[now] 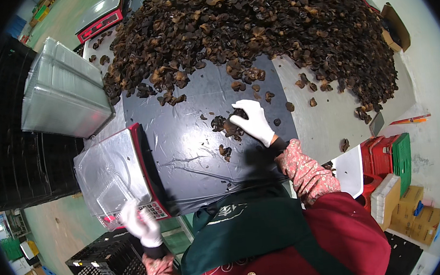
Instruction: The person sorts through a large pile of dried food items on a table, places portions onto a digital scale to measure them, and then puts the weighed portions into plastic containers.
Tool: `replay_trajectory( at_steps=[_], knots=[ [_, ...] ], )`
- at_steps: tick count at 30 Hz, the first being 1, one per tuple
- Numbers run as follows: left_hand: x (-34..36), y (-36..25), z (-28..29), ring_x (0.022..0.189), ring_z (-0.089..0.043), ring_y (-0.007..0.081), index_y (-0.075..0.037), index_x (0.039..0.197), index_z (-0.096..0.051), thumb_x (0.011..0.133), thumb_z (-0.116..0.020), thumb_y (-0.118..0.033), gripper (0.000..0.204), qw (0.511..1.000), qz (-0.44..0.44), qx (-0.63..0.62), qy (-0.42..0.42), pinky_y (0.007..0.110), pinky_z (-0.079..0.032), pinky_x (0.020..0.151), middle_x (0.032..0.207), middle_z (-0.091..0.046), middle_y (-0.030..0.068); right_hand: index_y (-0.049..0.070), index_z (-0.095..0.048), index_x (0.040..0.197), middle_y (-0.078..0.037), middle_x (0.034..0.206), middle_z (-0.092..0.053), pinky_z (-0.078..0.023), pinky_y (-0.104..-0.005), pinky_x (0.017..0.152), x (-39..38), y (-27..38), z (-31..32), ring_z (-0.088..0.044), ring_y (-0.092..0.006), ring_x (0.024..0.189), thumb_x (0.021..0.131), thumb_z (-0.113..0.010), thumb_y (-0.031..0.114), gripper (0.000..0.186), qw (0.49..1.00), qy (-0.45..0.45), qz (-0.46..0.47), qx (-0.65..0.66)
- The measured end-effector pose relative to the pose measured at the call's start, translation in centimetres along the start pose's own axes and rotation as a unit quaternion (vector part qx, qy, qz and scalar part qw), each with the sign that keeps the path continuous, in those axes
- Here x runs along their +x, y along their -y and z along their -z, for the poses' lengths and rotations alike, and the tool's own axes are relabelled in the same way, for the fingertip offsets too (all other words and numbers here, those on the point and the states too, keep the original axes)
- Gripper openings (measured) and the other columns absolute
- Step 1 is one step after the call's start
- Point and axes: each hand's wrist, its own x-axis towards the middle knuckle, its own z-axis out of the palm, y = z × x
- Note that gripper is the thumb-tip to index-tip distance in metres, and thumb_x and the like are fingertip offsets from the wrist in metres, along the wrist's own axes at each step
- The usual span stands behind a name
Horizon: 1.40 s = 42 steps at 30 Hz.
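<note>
1. We are curling our white-gloved right hand (252, 121) partway around a small cluster of dark brown, ruffled fungus pieces (230, 129), with thumb and fingers parted and dark bits showing between them; how firmly we are gripping, we cannot make out.
2. That cluster is lying on a glossy black plastic sheet (187, 119), which is covering the middle of the grey metal table (310, 119), back from its near edge.
3. We are holding our white-gloved left hand (141, 225) by the near left corner of the table, at the near side of a clear plastic tray (111, 195); the hand is blurring, so we are unable to say how far its fingers are bending or whether they are gripping the rim.
4. The tray is sitting on a red scale with a silver platform (123, 151), at that same corner.
5. Along the far edge, a broad heap of the same dark fungus (252, 24) is spreading toward the right edge, with loose pieces lying in front of it.
6. At the left edge, beyond the scale, a tall stack of clear plastic containers (64, 96) is standing; a second red scale (100, 22) is occupying the far left corner.
</note>
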Motion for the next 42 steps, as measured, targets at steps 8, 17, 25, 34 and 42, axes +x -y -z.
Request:
replay_trajectory(
  at_steps=[8, 17, 25, 34, 42],
  knots=[
    [2.2, -12.1, -19.0, 0.099, -0.063, 0.0339, -0.009, 0.127, -0.057, 0.087, -0.069, -0.029, 0.046, 0.956, 0.066, -0.119, 0.261, 0.039, -0.053, 0.081, 0.114, -0.06, 0.016, 0.007, -0.065, 0.09, -0.008, 0.107, -0.06, -0.042, -0.0457, 0.09, -0.3, 0.4, 0.1, -0.052, -0.0315, 0.109, 0.073, -0.073, 0.032, 0.031, 0.997, 0.03, 0.018, -0.066],
    [1.9, -10.2, -22.5, 0.076, -0.061, 0.0386, -0.006, 0.095, -0.053, 0.087, -0.061, -0.01, 0.012, 0.964, 0.065, -0.132, 0.223, 0.044, -0.05, 0.066, 0.089, -0.056, 0.0153, 0.011, -0.065, 0.116, -0.012, 0.106, -0.064, -0.05, -0.0361, 0.089, 0.6, -0.9, 3.9, -0.063, -0.03, 0.1, 0.075, -0.061, 0.008, 0.04, 0.979, 0.016, -0.104, 0.172],
    [7.8, -11.4, -23.5, 0.093, -0.065, 0.0387, -0.015, 0.133, -0.053, 0.084, -0.057, -0.002, 0.05, 0.946, 0.122, -0.109, 0.281, 0.044, -0.055, 0.078, 0.123, -0.053, 0.0191, 0.025, -0.055, 0.137, -0.013, 0.135, -0.052, -0.046, -0.0419, 0.1, -3.1, 0.7, 5.1, -0.053, -0.0347, 0.118, 0.077, -0.064, 0.013, 0.062, 0.985, 0.152, 0.028, -0.08],
    [6.8, -11.0, -24.6, 0.087, -0.064, 0.0362, -0.011, 0.109, -0.062, 0.084, -0.057, -0.003, 0.027, 0.955, 0.075, -0.117, 0.264, 0.043, -0.052, 0.074, 0.098, -0.058, 0.016, 0.017, -0.066, 0.097, -0.007, 0.098, -0.057, -0.054, -0.0398, 0.072, -1.1, 1.5, 2.7, -0.057, -0.0288, 0.097, 0.08, -0.064, 0.016, 0.017, 0.959, 0.167, 0.116, -0.198],
    [5.2, -8.0, -11.0, 0.075, -0.056, 0.01, -0.006, 0.121, -0.059, 0.091, -0.059, -0.004, 0.03, 0.843, 0.299, -0.417, 0.161, 0.024, -0.046, 0.067, 0.095, -0.061, 0.0037, 0.006, -0.067, 0.092, -0.002, 0.076, -0.064, -0.046, -0.0253, 0.056, -0.1, 0.8, 3.8, -0.058, -0.0105, 0.061, 0.079, -0.063, 0.003, 0.014, 0.919, 0.157, -0.242, 0.27]
  ],
)
